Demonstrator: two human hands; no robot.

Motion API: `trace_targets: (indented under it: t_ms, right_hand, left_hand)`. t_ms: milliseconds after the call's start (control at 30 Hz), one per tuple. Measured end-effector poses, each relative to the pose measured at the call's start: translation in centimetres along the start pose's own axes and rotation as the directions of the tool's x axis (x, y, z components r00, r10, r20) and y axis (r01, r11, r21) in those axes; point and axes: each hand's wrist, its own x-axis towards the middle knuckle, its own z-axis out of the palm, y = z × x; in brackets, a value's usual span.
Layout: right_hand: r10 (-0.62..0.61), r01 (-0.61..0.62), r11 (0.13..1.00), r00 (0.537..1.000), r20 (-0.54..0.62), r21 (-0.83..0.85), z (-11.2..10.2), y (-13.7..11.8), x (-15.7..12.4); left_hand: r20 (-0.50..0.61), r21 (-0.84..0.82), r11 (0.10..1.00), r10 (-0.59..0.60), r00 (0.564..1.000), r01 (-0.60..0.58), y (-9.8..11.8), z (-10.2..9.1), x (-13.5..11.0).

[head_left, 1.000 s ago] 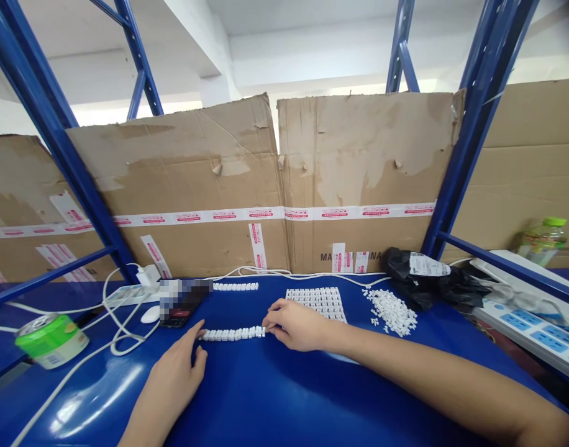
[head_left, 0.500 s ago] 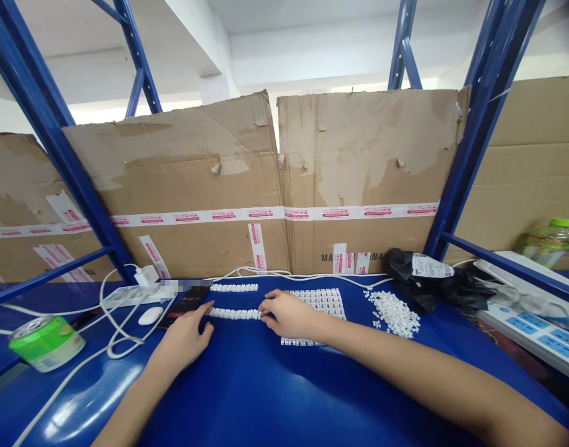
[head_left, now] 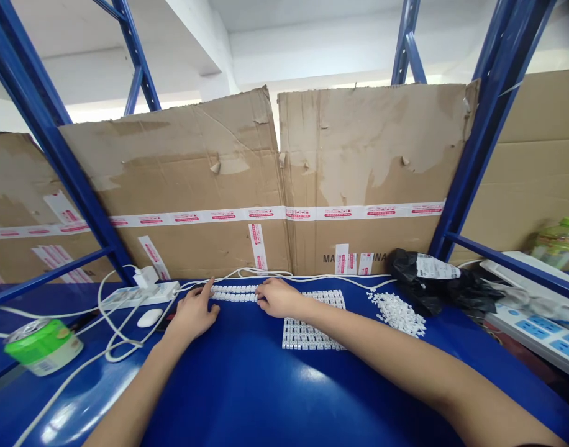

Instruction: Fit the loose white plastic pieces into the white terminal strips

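Both my hands are at the far side of the blue table [head_left: 228, 385]. My left hand [head_left: 195, 313] has its fingertips at the left end of a strip of small white plastic pieces [head_left: 234, 297]. My right hand [head_left: 277, 298] pinches the strip's right end. The strip lies directly against a second white row [head_left: 235, 288] on its far side. To the right of my right hand lies a flat grid of white pieces [head_left: 312, 329], and beyond it a loose white heap [head_left: 396, 313]. My left hand hides most of a black phone [head_left: 166, 321].
A white mouse [head_left: 149, 318], a power strip [head_left: 140, 295] and white cables lie left of my hands, with a green can [head_left: 45, 346] lying further left. On the right are a black bag [head_left: 428, 285] and another power strip [head_left: 536, 335]. Cardboard sheets and blue shelf uprights stand behind.
Both hands and the white strip have moved away from me, bringing the strip against the far row. The grid, earlier partly covered by my right hand, now shows more fully.
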Motion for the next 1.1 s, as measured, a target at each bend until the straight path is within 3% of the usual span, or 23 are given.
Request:
trace_targets:
  t_ms: [633, 800, 967, 1100]
  right_hand:
    - [0.176, -0.174, 0.984, 0.981, -0.084, 0.035, -0.5, 0.1, 1.1]
    - [0.213, -0.210, 0.976, 0.974, -0.080, 0.050, -0.4, 0.6, 2.4]
    - [0.254, -0.253, 0.966, 0.967, -0.004, 0.053, 0.2, 1.0, 4.7]
    - [0.278, -0.279, 0.958, 0.960, 0.022, 0.062, 1.0, 1.3, 6.0]
  left_hand:
    - [-0.022, 0.149, 0.989, 0.009, 1.000, -0.005, -0.6, 0.3, 1.9]
    - [0.064, 0.163, 0.972, 0.163, 0.985, -0.171, 0.3, -0.4, 2.9]
    - [0.244, 0.124, 0.920, 0.335, 0.910, -0.372, 1.8, -1.7, 5.1]
    - [0.344, 0.116, 0.890, 0.381, 0.858, -0.441, 3.2, -2.7, 6.8]
